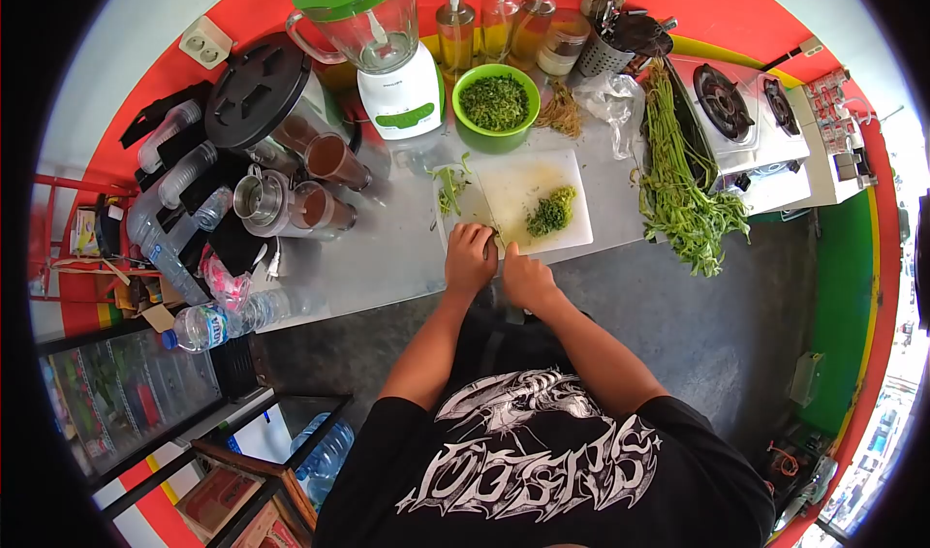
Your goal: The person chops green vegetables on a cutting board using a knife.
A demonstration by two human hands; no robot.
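A white cutting board (572, 175) lies at the table's front edge. My left hand (471, 257) is on its near edge, with fingers curled down over a small bunch of greens (496, 237). Just to the right, my right hand (529, 281) is closed around the handle of a knife (494, 215), whose thin blade points away from me across the board. Chopped greens (551, 211) are heaped on the board's right side. Some loose leafy sprigs (449, 189) lie at its left. Behind the board stands a green bowl (498, 141) filled with chopped leaves.
A blender (399, 93) stands behind the bowl's left, near pump bottles (455, 30). Cups of brown liquid (334, 160) and a black-lidded container (262, 93) are at left. To the right lie long leafy stalks (668, 160) beside a gas stove (746, 112).
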